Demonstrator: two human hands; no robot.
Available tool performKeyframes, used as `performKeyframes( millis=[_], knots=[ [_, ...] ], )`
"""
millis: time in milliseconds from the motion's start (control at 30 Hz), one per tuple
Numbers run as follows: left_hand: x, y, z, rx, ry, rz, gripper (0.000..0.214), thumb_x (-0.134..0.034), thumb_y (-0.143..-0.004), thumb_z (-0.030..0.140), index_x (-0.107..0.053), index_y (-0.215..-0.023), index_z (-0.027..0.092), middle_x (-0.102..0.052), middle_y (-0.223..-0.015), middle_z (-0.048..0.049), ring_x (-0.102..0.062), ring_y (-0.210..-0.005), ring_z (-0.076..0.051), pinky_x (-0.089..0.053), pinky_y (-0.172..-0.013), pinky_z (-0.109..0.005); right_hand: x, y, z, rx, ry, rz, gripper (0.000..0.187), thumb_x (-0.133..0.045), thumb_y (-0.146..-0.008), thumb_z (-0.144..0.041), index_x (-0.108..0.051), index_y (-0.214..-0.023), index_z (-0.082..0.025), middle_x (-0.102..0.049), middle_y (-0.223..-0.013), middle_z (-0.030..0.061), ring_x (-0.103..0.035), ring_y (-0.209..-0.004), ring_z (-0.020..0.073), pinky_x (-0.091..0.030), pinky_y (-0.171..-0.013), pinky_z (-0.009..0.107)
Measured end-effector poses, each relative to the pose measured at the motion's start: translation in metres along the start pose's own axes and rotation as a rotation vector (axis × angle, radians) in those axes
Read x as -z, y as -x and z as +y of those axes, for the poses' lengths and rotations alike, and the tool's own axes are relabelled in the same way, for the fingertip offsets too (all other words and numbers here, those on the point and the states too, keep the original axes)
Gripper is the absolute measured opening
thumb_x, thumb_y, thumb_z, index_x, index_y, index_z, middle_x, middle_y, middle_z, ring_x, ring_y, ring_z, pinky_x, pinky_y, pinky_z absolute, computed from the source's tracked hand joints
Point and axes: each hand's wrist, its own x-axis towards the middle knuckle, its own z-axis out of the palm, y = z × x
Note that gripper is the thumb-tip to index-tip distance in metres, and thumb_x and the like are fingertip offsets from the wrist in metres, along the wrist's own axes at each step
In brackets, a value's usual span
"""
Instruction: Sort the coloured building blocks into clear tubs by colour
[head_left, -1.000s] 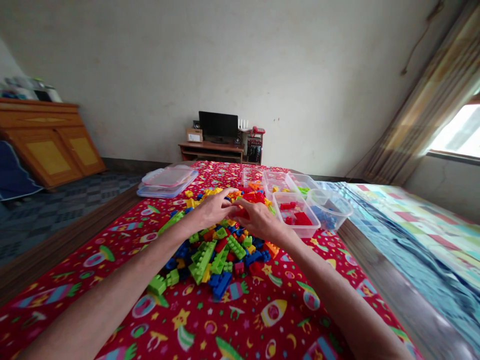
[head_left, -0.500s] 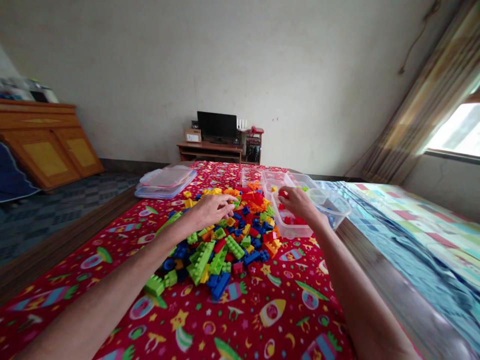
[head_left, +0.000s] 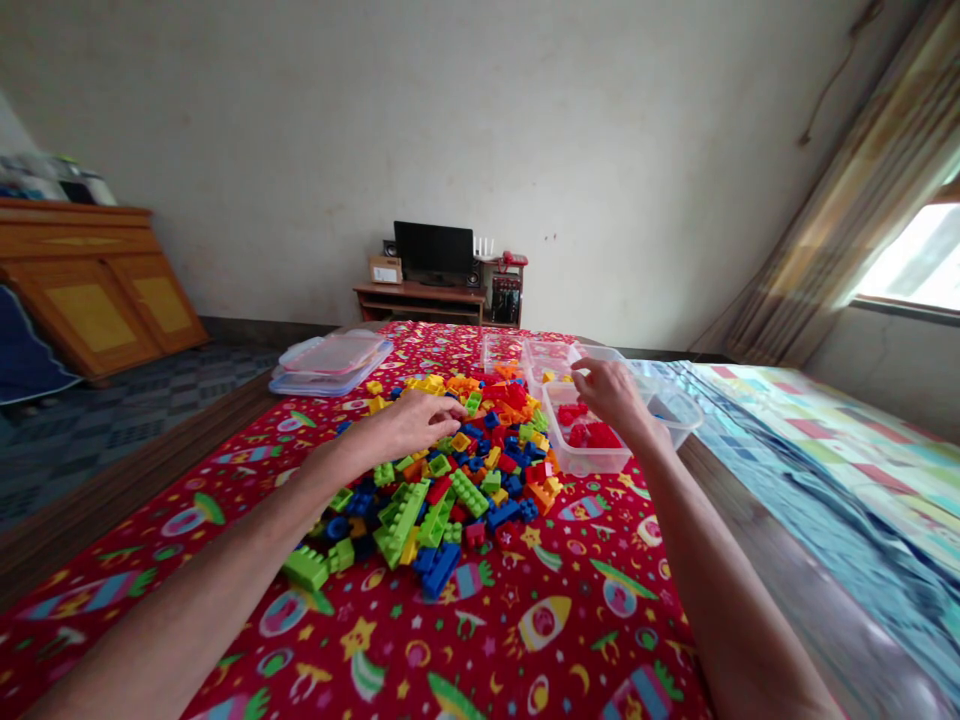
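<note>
A heap of plastic bricks [head_left: 442, 480] in green, blue, red, yellow and orange lies on the red rocket-print tablecloth [head_left: 465, 640]. My left hand [head_left: 409, 425] rests on the far left side of the heap, fingers stretched flat over the bricks and holding nothing. Over a clear tub [head_left: 589, 463] of red bricks [head_left: 592, 435] to the right of the heap hovers my right hand [head_left: 611, 392]. Its fingers are loosely apart and I see nothing in them.
More clear tubs [head_left: 544, 353] stand behind the red-brick one, and another [head_left: 679, 410] sits partly hidden by my right hand. Stacked clear lids [head_left: 334, 360] lie at the back left. The table's wooden edge [head_left: 780, 590] runs along the right, beside a patterned bedspread.
My right hand left the heap with a red brick, moved right over the tub and now shows no brick. My left hand stayed on the heap, shifting slightly.
</note>
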Motion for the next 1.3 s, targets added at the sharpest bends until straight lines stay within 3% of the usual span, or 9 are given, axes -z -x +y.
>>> performKeyframes(
  millis=[267,467,600,733,900,967,1133,1200,1300],
  knots=[
    [0.012,0.005,-0.012,0.050,-0.231,0.039,0.038,-0.045,-0.085,0.032,-0.067,-0.115,0.024,-0.075,-0.093,-0.0039,-0.068,-0.084,-0.020,-0.047,-0.073,-0.026,-0.010,0.012,-0.041,0.185,0.047,-0.106,0.027,-0.046,-0.086,-0.018,-0.070,-0.098,-0.017,-0.072,-0.079,0.0078,-0.058,-0.065,0.0146,-0.031,-0.056,0.024],
    [0.009,0.011,-0.003,0.024,-0.294,-0.137,0.039,-0.050,-0.085,0.034,-0.063,-0.121,0.025,-0.073,-0.103,-0.0051,-0.067,-0.094,-0.022,-0.048,-0.075,-0.026,-0.024,0.019,-0.054,0.326,0.101,-0.201,0.023,-0.045,-0.083,-0.011,-0.067,-0.082,-0.015,-0.065,-0.067,0.0048,-0.041,-0.052,0.0098,-0.021,-0.051,0.026],
    [0.008,0.012,0.003,0.000,-0.302,-0.219,0.039,-0.053,-0.084,0.032,-0.064,-0.120,0.022,-0.073,-0.104,-0.0065,-0.067,-0.094,-0.022,-0.048,-0.076,-0.026,-0.021,0.022,-0.058,0.329,0.089,-0.191,0.023,-0.045,-0.081,-0.008,-0.067,-0.082,-0.015,-0.065,-0.066,0.0047,-0.042,-0.052,0.0099,-0.023,-0.051,0.026],
    [0.012,0.014,0.006,-0.008,-0.252,-0.137,0.037,-0.052,-0.084,0.032,-0.067,-0.116,0.022,-0.073,-0.105,-0.0073,-0.067,-0.096,-0.023,-0.048,-0.080,-0.027,-0.027,0.019,-0.049,0.279,-0.022,-0.086,0.027,-0.044,-0.082,-0.010,-0.069,-0.091,-0.014,-0.070,-0.076,0.0075,-0.057,-0.063,0.0138,-0.035,-0.059,0.024],
    [0.017,0.013,0.004,0.040,-0.177,-0.023,0.034,-0.051,-0.083,0.034,-0.071,-0.107,0.023,-0.075,-0.096,-0.0072,-0.068,-0.088,-0.024,-0.048,-0.074,-0.027,-0.053,-0.005,-0.038,0.209,-0.211,0.061,0.039,-0.046,-0.081,-0.012,-0.065,-0.115,-0.015,-0.071,-0.108,0.0130,-0.064,-0.099,0.0213,-0.046,-0.087,0.033],
    [0.016,0.012,0.001,0.053,-0.160,0.005,0.033,-0.051,-0.082,0.034,-0.072,-0.105,0.023,-0.075,-0.094,-0.0079,-0.068,-0.086,-0.025,-0.048,-0.073,-0.028,-0.063,-0.016,-0.042,0.183,-0.202,0.028,0.044,-0.048,-0.079,-0.011,-0.062,-0.121,-0.015,-0.068,-0.115,0.0139,-0.062,-0.105,0.0230,-0.046,-0.092,0.036],
    [0.014,0.010,-0.006,0.042,-0.174,0.020,0.033,-0.048,-0.085,0.033,-0.072,-0.106,0.024,-0.074,-0.098,-0.0073,-0.068,-0.089,-0.025,-0.048,-0.074,-0.029,-0.079,-0.023,-0.063,0.179,-0.056,-0.238,0.050,-0.052,-0.077,-0.006,-0.058,-0.126,-0.015,-0.063,-0.124,0.0145,-0.055,-0.117,0.0243,-0.043,-0.097,0.032],
    [0.012,0.010,-0.007,0.052,-0.191,0.008,0.033,-0.047,-0.086,0.032,-0.071,-0.107,0.025,-0.074,-0.100,-0.0065,-0.068,-0.090,-0.024,-0.048,-0.075,-0.028,-0.082,-0.020,-0.068,0.177,-0.028,-0.242,0.051,-0.050,-0.078,-0.006,-0.057,-0.127,-0.016,-0.062,-0.125,0.0140,-0.054,-0.119,0.0241,-0.042,-0.097,0.032],
    [0.010,0.009,-0.007,0.045,-0.204,0.006,0.034,-0.045,-0.088,0.030,-0.071,-0.108,0.024,-0.074,-0.102,-0.0069,-0.068,-0.091,-0.024,-0.049,-0.078,-0.030,-0.079,-0.018,-0.069,0.198,-0.044,-0.149,0.050,-0.045,-0.077,-0.002,-0.059,-0.124,-0.014,-0.065,-0.118,0.0148,-0.057,-0.112,0.0227,-0.043,-0.092,0.030]
  ],
)
